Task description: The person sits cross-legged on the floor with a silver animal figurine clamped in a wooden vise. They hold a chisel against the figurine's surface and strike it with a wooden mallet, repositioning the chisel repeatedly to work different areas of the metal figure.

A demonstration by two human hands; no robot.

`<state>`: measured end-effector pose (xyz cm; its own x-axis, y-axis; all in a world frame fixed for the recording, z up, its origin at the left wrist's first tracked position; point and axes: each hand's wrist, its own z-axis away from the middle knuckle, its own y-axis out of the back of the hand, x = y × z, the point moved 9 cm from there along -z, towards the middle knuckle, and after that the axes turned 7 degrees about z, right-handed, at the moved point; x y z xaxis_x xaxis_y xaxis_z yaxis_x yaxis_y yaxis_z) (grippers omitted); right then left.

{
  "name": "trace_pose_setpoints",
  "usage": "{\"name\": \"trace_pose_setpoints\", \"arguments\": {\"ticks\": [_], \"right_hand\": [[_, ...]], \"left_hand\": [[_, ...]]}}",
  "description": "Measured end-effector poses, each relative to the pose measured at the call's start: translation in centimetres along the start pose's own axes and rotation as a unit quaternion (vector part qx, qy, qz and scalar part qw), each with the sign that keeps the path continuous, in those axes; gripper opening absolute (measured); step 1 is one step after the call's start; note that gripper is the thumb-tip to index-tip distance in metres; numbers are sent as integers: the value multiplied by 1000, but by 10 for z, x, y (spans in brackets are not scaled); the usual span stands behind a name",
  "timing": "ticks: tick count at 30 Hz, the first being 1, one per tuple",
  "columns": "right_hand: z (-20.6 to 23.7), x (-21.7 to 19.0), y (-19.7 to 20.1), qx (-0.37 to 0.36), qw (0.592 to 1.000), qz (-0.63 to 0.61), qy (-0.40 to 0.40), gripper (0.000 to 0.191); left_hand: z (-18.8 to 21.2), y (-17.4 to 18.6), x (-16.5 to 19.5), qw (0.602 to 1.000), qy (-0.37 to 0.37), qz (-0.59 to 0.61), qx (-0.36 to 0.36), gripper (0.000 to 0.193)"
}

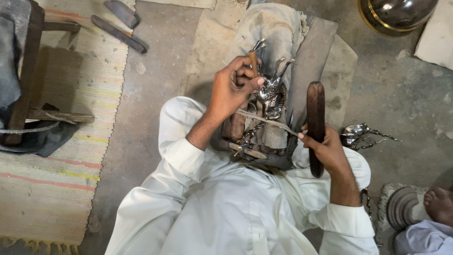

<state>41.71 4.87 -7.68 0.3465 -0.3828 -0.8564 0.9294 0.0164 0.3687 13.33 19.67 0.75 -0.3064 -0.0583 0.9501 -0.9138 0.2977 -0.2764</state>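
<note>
My left hand [234, 87] grips a thin wooden-handled metal tool [255, 59] and presses its lower end against a shiny, ornate silver metal piece [271, 92]. The piece rests on a cloth-wrapped block [273, 33] in front of my lap. In my right hand [328, 148] is a dark wooden mallet [315, 111], held upright just right of the piece. A thin cord or strip [264, 120] crosses under the silver piece toward my right hand. My white sleeves and robe fill the lower frame.
Another shiny silver ornament [361, 133] lies on the concrete floor to the right. A striped rug [71, 156] and a wooden stool [28, 71] lie left, flat metal files [120, 33] top left, a polished brass vessel [394, 14] top right. Another person's bare foot [439, 203] is at lower right.
</note>
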Motion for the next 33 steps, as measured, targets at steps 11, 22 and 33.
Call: {"name": "trace_pose_setpoints", "arguments": {"ticks": [11, 22, 33], "right_hand": [[-16, -51, -26, 41, 999, -10, 32, 35], [1, -88, -54, 115, 959, 237, 101, 64], [-3, -93, -51, 107, 964, 226, 86, 56]], "left_hand": [[22, 41, 23, 938, -103, -327, 50, 19], [61, 1, -21, 835, 87, -542, -47, 80], [49, 4, -21, 841, 105, -528, -61, 94]]}}
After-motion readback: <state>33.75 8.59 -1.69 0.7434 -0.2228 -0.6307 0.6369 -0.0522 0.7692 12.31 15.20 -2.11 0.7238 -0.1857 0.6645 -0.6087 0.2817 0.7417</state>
